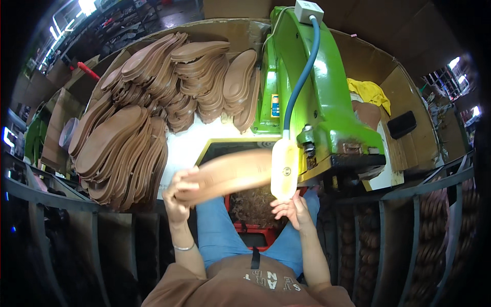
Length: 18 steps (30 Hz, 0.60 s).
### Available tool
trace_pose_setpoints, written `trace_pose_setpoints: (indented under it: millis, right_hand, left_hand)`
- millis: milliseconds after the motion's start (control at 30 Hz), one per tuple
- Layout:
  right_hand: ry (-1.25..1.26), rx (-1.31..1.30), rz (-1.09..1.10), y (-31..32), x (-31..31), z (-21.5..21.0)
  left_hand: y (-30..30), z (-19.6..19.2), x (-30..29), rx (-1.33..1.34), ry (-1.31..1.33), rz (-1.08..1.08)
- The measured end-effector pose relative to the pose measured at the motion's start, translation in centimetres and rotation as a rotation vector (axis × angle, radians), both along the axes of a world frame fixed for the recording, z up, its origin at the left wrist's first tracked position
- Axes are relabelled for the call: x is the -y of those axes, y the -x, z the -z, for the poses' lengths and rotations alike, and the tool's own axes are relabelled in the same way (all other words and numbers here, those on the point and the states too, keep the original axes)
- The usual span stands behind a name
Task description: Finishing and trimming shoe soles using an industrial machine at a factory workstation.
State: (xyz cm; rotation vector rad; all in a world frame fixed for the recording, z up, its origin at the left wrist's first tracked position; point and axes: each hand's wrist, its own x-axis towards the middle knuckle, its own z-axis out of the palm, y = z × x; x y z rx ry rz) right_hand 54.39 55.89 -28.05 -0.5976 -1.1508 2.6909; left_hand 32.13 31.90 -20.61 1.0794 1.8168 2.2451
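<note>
A brown shoe sole (230, 174), smeared by motion, lies across the space in front of me. My left hand (180, 194) is closed round its left end, fingers on top. The sole's other end passes behind a yellow lamp head (285, 169), which hides it. Just below that lamp is my right hand (292, 210), its fingers apart and nothing visible in them. The green machine (327, 97) rises beyond the lamp. Stacks of like brown soles (115, 148) stand to the left on the white table (199, 135).
A blue flexible lamp stem (303, 77) runs down from a white box on the machine. Between my knees sits a red bin (253, 233) with brown scraps. At the right are a yellow cloth (369, 93) and a black pad (401, 124). Cardboard walls surround the table; metal racks (381, 230) flank me.
</note>
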Motion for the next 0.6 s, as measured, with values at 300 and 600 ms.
trace_pose_setpoints:
  millis: [300,600]
  right_hand:
    - [0.025,0.171,0.456,-6.9,3.8,3.4]
    - [-0.091,0.237,0.337,-12.4,11.4,5.3]
  left_hand:
    - [-8.3,0.6,-4.6,0.978,-0.483,0.676]
    - [-12.9,0.1,-14.1,0.527,0.355,0.572]
